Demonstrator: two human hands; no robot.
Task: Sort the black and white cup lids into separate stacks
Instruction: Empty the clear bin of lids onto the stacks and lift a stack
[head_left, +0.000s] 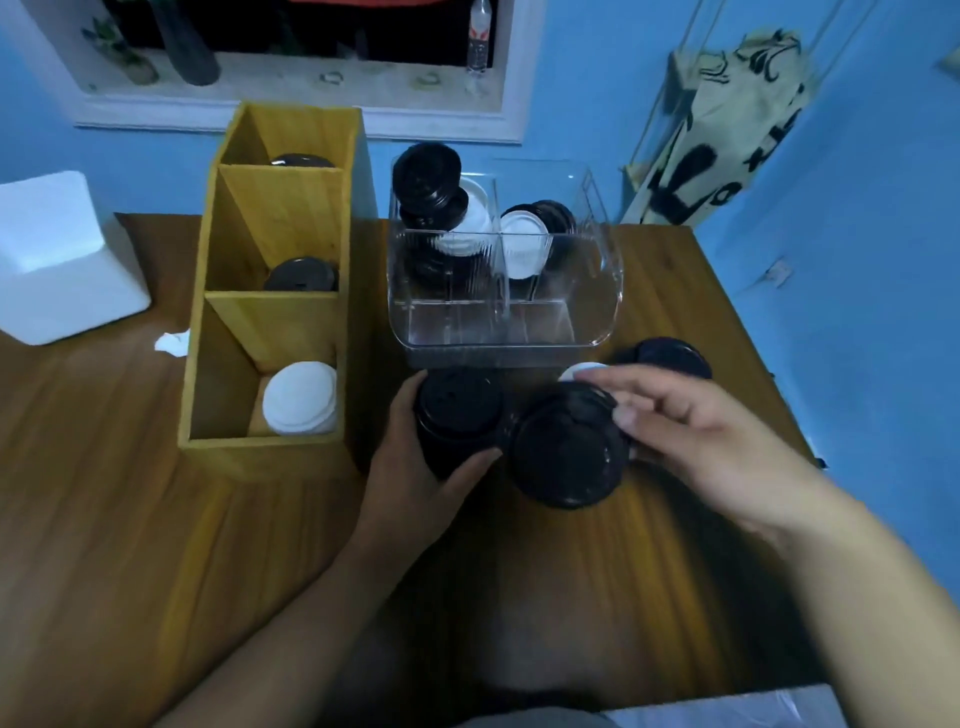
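My left hand (415, 467) wraps around a stack of black lids (457, 415) standing on the wooden table (130, 519). My right hand (691, 436) holds a single black lid (569, 452) tilted just right of that stack. A white lid (579, 371) peeks out behind my right fingers, and another black lid (670, 356) lies further back right. The clear plastic bin (498, 291) holds mixed black and white lids at its far end. The wooden divided box (270, 291) has white lids (300, 397) in the near compartment and black lids (301, 275) in the two farther ones.
A white foam block (62, 260) sits at the table's left, with a crumpled tissue (174, 343) beside the wooden box. A windowsill with a bottle runs behind. Cloth hangs on a rack at the right. A grey surface shows at the bottom right corner.
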